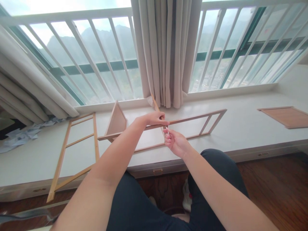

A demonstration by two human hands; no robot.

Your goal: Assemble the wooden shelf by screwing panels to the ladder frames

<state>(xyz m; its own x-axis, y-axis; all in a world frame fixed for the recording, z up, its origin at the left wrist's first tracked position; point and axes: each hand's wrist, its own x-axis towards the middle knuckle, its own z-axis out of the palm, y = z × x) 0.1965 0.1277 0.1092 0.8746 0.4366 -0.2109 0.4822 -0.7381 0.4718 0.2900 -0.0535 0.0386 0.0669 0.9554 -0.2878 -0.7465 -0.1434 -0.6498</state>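
A wooden frame (192, 119) stands on its long edge across the white ledge, with crosspieces joining its rails. Toward its left end a wooden panel (116, 120) rises at an angle. My left hand (155, 118) is closed around the upper rail, where another wooden bar (155, 103) meets it and points toward the curtain. Just below, my right hand (176, 142) pinches a small shiny metal tool (167, 130) against the wood at that joint. Fingers cover most of the tool, so its exact kind is unclear.
Left of me a second wooden frame (68, 144) leans over the ledge's front edge. A flat wooden panel (287, 117) lies on the right. Crumpled papers (21, 136) sit at far left. A curtain (166, 54) hangs behind, before a white window railing (103, 57).
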